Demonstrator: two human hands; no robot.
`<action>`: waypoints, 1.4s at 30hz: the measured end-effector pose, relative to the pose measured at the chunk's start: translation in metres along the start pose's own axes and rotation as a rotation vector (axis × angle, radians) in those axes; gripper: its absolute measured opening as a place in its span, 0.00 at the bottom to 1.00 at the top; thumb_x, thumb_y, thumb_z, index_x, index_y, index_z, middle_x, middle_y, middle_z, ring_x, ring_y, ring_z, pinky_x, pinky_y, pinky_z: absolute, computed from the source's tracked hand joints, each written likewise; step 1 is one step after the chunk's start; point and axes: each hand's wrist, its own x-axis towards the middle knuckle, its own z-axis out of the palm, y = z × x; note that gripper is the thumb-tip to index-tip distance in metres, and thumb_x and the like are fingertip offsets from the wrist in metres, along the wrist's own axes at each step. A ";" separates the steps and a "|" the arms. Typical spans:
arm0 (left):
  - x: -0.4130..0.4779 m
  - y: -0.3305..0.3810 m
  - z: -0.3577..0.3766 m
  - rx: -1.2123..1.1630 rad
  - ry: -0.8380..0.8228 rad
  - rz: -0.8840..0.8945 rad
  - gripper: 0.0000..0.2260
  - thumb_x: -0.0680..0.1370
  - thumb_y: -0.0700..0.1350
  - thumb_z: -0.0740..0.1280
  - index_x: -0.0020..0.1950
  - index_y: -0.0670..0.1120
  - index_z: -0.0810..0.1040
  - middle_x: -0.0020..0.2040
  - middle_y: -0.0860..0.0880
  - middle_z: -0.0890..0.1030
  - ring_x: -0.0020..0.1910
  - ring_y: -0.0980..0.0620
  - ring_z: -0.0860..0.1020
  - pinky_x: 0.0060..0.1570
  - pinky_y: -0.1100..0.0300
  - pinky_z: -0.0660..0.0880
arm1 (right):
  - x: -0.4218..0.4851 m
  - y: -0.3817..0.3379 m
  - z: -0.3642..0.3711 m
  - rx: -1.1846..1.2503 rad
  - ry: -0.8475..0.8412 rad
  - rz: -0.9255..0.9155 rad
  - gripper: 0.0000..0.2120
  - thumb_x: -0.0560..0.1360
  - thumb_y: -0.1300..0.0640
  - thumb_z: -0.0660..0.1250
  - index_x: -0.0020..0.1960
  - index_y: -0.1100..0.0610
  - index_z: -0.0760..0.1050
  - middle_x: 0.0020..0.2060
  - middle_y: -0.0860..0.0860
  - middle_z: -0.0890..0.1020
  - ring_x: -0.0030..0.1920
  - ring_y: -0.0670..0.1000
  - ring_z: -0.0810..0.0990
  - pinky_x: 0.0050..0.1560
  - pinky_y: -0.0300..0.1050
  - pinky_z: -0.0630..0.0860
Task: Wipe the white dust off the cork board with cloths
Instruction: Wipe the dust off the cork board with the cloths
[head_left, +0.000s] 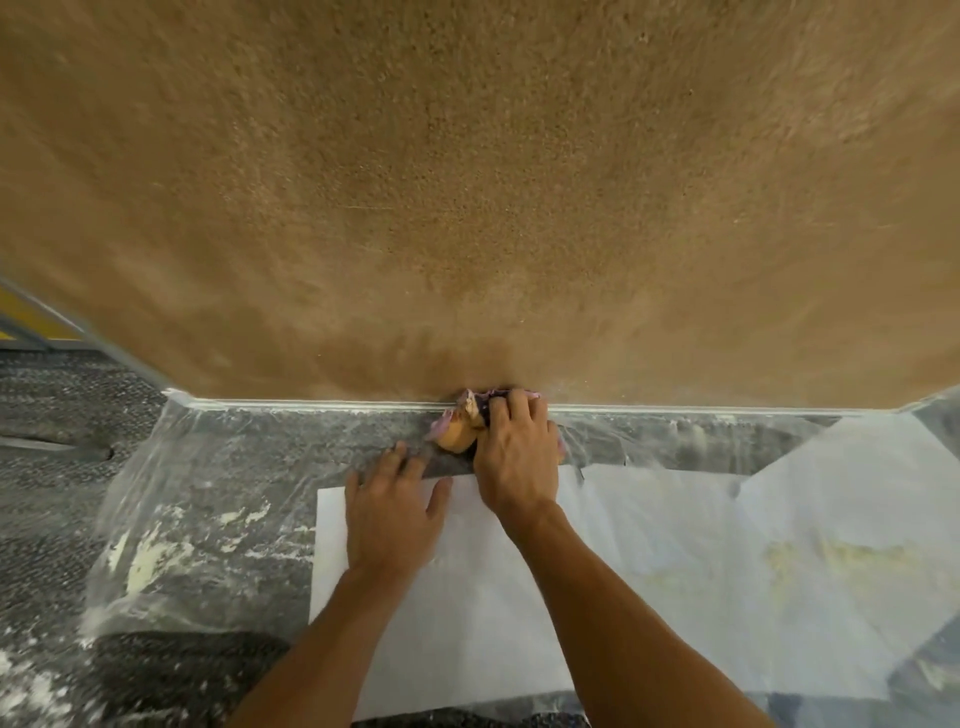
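Note:
A large brown cork board fills the upper view, its pale frame edge running along the bottom. White dust hazes the board's outer areas; the middle looks darker. My right hand is shut on a bunched cloth, purple and orange, pressed at the board's bottom edge. My left hand lies flat with fingers spread on a white paper sheet just below the board, holding nothing.
Clear plastic sheeting with white powder patches covers the grey carpet under the board. More white paper lies to the right. A yellow strip shows at far left.

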 end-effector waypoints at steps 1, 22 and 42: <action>0.003 0.001 0.000 0.003 0.003 -0.005 0.24 0.78 0.59 0.61 0.57 0.42 0.85 0.57 0.39 0.85 0.55 0.38 0.83 0.60 0.40 0.77 | 0.001 0.003 -0.006 0.022 -0.044 -0.015 0.12 0.76 0.60 0.65 0.59 0.57 0.77 0.59 0.56 0.76 0.59 0.60 0.74 0.52 0.56 0.75; 0.017 0.076 -0.010 -0.164 0.142 -0.266 0.40 0.81 0.62 0.61 0.82 0.36 0.52 0.82 0.35 0.55 0.80 0.35 0.58 0.76 0.37 0.61 | 0.005 0.095 -0.049 -0.022 0.199 -0.293 0.16 0.74 0.61 0.66 0.61 0.57 0.76 0.56 0.56 0.78 0.56 0.59 0.75 0.54 0.54 0.75; 0.066 0.118 -0.039 -0.498 0.236 -0.391 0.55 0.75 0.75 0.48 0.79 0.32 0.34 0.78 0.27 0.36 0.70 0.25 0.68 0.69 0.35 0.69 | 0.007 0.113 -0.050 -0.057 0.171 -0.287 0.15 0.75 0.59 0.68 0.62 0.55 0.77 0.57 0.54 0.79 0.57 0.60 0.77 0.60 0.56 0.73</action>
